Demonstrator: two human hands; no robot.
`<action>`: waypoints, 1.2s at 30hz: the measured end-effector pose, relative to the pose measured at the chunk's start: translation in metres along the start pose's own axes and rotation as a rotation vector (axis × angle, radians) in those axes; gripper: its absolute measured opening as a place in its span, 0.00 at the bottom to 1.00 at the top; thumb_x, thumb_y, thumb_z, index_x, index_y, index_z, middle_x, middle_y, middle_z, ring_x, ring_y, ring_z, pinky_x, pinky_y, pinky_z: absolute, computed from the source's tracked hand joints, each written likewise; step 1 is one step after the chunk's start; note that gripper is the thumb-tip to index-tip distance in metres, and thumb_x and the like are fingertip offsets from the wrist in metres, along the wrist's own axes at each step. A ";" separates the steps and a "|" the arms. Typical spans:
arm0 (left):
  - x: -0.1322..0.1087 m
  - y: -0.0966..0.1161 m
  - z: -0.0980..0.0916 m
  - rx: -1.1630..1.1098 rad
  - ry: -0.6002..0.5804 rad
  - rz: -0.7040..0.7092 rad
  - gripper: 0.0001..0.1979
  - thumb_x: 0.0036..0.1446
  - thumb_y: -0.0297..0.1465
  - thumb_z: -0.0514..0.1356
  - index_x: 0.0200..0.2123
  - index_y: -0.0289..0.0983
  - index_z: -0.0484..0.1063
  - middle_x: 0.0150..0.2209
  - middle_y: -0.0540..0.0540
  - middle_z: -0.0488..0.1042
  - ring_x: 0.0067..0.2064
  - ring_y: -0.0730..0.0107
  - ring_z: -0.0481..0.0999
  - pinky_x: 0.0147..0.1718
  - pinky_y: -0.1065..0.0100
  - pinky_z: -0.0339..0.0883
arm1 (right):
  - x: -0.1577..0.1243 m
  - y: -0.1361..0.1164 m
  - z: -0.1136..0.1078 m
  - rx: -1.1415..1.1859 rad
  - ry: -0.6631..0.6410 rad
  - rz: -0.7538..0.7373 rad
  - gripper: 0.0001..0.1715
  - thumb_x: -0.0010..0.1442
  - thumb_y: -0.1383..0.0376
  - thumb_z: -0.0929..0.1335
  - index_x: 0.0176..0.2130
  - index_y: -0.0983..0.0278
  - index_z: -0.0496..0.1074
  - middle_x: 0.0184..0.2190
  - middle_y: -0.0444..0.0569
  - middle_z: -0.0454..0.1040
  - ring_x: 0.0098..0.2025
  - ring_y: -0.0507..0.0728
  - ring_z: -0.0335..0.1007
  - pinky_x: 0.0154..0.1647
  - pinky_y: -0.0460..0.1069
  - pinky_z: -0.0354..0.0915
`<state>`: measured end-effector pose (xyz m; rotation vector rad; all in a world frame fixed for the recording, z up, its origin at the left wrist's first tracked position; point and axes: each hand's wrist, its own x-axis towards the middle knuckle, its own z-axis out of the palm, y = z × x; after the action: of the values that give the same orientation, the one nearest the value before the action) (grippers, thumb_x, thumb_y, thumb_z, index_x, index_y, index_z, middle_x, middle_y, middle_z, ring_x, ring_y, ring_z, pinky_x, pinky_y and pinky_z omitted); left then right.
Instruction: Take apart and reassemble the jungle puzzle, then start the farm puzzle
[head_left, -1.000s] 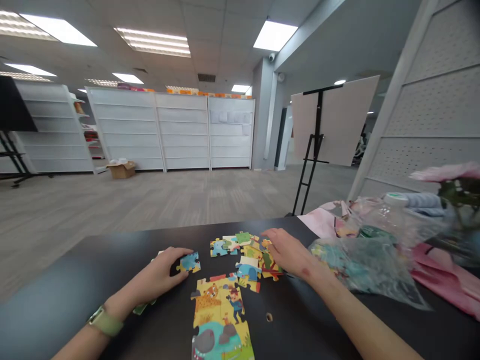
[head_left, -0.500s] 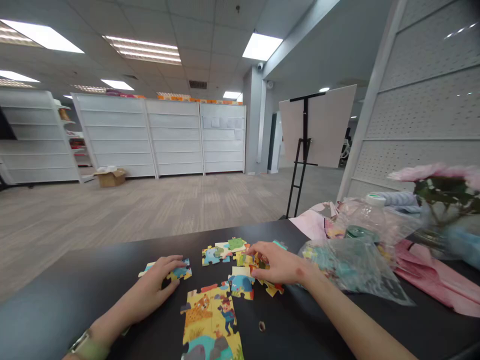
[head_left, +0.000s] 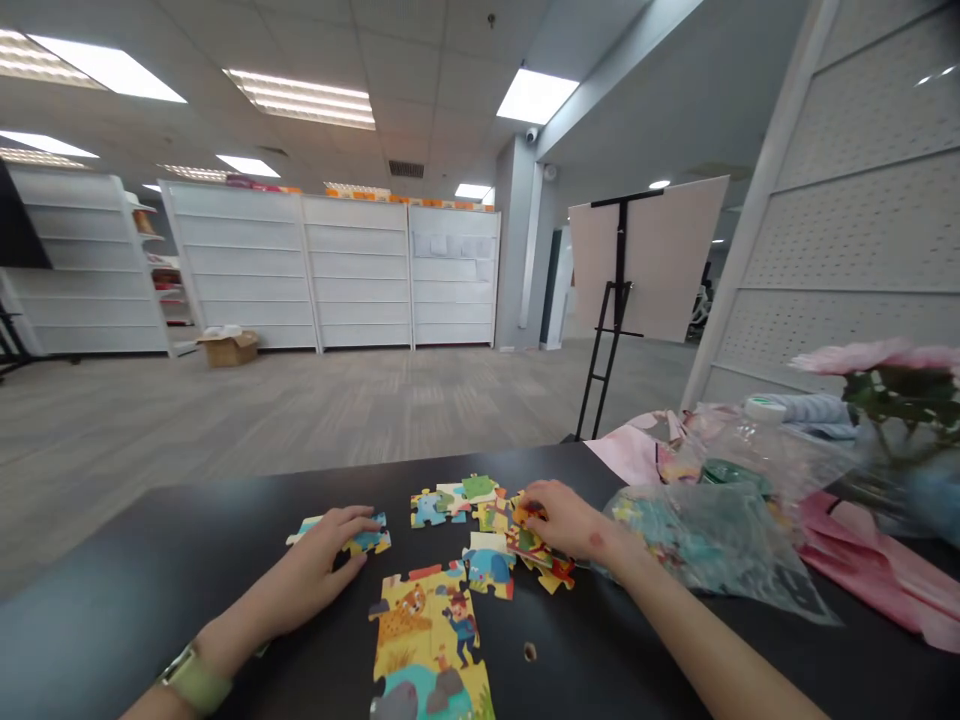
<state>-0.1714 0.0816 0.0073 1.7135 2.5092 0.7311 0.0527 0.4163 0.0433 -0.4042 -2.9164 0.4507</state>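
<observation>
My left hand (head_left: 330, 555) lies palm down over a small group of blue and yellow puzzle pieces (head_left: 369, 540), its fingers stretched out and the thumb apart. On the right, my right hand (head_left: 566, 518) curls its fingers around a puzzle piece (head_left: 531, 508) at the top of a loose pile of pieces (head_left: 553, 572). Its fingertips are partly hidden. Between the hands, a blue elephant piece (head_left: 489, 568) sits at the upper right of a joined puzzle section (head_left: 420, 630) with a leopard and a figure in a hat. More pieces (head_left: 450, 498) overlap behind it.
A clear plastic bag of puzzle pieces (head_left: 705, 540) lies right of my right forearm. Behind it are a plastic bottle (head_left: 761, 425), pink cloth (head_left: 862, 560) and a flower vase (head_left: 892, 460). A hole (head_left: 530, 652) shows in the black table (head_left: 225, 530). An easel (head_left: 619, 270) stands beyond.
My right hand has shifted slightly right and back from the elephant piece, uncovering more of the pile. My left hand stays on its pieces. The view has turned slightly left.
</observation>
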 end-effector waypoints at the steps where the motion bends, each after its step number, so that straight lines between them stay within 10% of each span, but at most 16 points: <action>1: 0.000 0.000 0.000 -0.004 0.002 0.004 0.18 0.66 0.33 0.55 0.56 0.45 0.75 0.63 0.41 0.70 0.64 0.50 0.69 0.63 0.45 0.64 | 0.001 0.000 0.000 0.005 0.005 0.005 0.11 0.56 0.69 0.68 0.37 0.62 0.80 0.42 0.51 0.80 0.45 0.60 0.73 0.49 0.50 0.63; 15: 0.001 0.063 -0.011 -0.424 0.095 0.071 0.19 0.66 0.31 0.58 0.59 0.42 0.68 0.54 0.43 0.76 0.50 0.62 0.76 0.48 0.63 0.72 | 0.000 -0.046 0.007 0.513 0.107 -0.120 0.12 0.61 0.56 0.67 0.34 0.62 0.72 0.28 0.45 0.75 0.28 0.54 0.69 0.30 0.47 0.64; 21: -0.001 0.092 0.005 -0.841 -0.039 0.030 0.26 0.63 0.34 0.63 0.64 0.41 0.65 0.51 0.42 0.77 0.39 0.69 0.76 0.38 0.68 0.70 | -0.021 -0.092 0.036 0.683 -0.113 -0.218 0.10 0.63 0.58 0.69 0.33 0.62 0.74 0.29 0.45 0.77 0.31 0.54 0.71 0.32 0.47 0.64; 36: -0.004 0.031 -0.043 -0.348 -0.320 -0.061 0.19 0.46 0.25 0.63 0.44 0.36 0.81 0.30 0.50 0.77 0.30 0.69 0.75 0.28 0.73 0.65 | -0.027 -0.091 0.032 0.372 -0.114 -0.381 0.14 0.70 0.61 0.62 0.41 0.61 0.76 0.36 0.48 0.79 0.38 0.57 0.73 0.41 0.51 0.65</action>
<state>-0.1541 0.0717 0.0571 1.4915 2.0697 0.7636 0.0498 0.3166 0.0386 0.2307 -2.8237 0.9494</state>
